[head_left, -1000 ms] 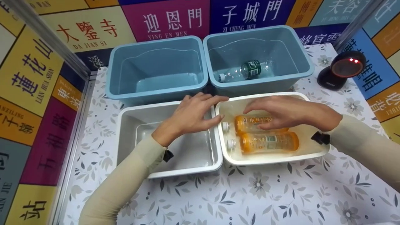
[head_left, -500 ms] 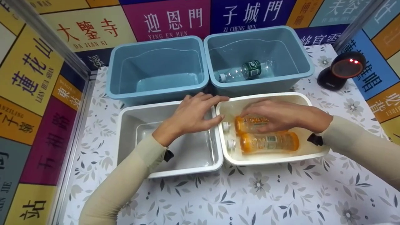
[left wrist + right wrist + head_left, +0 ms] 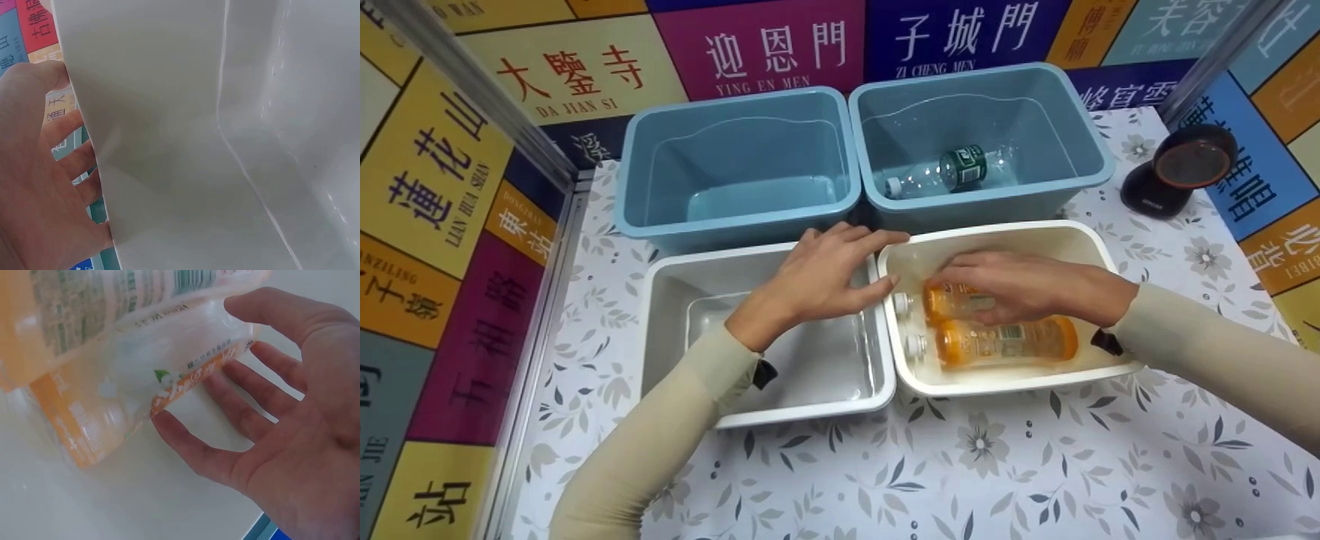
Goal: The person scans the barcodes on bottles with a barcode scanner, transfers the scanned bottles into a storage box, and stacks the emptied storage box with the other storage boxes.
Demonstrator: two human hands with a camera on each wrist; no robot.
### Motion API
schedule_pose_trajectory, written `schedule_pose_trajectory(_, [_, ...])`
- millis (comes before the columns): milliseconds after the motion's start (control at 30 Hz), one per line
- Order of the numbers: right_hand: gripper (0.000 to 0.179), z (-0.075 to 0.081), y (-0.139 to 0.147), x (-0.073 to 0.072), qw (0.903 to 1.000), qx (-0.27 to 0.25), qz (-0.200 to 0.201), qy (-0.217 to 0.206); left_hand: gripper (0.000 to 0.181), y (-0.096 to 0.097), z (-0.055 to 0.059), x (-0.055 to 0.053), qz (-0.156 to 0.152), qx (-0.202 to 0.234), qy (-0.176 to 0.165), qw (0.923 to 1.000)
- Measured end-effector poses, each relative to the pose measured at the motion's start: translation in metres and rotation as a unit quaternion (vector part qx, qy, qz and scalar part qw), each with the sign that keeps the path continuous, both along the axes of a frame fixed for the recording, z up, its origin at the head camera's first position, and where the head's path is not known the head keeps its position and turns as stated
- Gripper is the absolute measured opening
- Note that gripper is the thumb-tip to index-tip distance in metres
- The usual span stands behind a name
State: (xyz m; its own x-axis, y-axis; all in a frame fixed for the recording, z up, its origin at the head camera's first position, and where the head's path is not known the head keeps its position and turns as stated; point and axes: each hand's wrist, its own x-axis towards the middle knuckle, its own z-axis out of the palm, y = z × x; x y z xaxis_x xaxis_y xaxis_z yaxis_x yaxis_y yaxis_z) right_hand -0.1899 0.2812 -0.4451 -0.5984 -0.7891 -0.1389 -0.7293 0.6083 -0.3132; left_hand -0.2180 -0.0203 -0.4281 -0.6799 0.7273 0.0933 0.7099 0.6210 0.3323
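Two plastic bottles with orange-and-clear labels and white caps lie side by side in the cream bin [image 3: 1099,244]. My right hand [image 3: 1009,285] reaches down over the far bottle [image 3: 939,301]. In the right wrist view its thumb is on one side of that bottle [image 3: 107,416] and the fingers curve along the other. The near bottle [image 3: 1009,343] lies beside it. My left hand [image 3: 829,274] rests with spread fingers where the grey bin [image 3: 802,409] meets the cream one. In the left wrist view it lies along the grey bin's wall [image 3: 157,146].
Two blue bins stand behind: the left one [image 3: 735,225] shows a bare floor, the right one [image 3: 990,196] contains a clear bottle [image 3: 964,166] with a green label. A black scanner-like device [image 3: 1177,169] stands at the right. Printed panels [image 3: 765,45] wall the floral table [image 3: 975,465].
My right hand has moved lower and left, its fingers closing round the far bottle. The left hand stays put. The red lights on the black device have gone out.
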Motion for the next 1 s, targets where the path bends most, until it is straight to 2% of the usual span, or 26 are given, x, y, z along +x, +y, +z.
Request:
schedule_pose_trajectory(167, [0.066, -0.006, -0.001, 0.000, 0.9994, -0.007, 0.007, 0.034, 0.054, 0.000, 0.000, 0.000, -0.001, 0.001, -0.002, 1.0000])
schedule_pose_trajectory(333, [0.064, -0.008, -0.002, 0.002, 0.9983, 0.008, 0.004, 0.058, 0.055, 0.000, 0.002, 0.000, -0.001, 0.003, -0.002, 1.0000])
schedule_pose_trajectory(633, [0.071, -0.012, -0.006, 0.006, 0.9943, 0.079, -0.020, 0.069, 0.054, 0.000, -0.001, -0.001, -0.001, 0.008, 0.005, 1.0000])
schedule_pose_trajectory(1000, [0.070, -0.014, -0.006, 0.008, 0.9927, 0.090, -0.017, 0.078, 0.054, 0.000, -0.001, -0.001, -0.002, 0.005, 0.000, 1.0000])
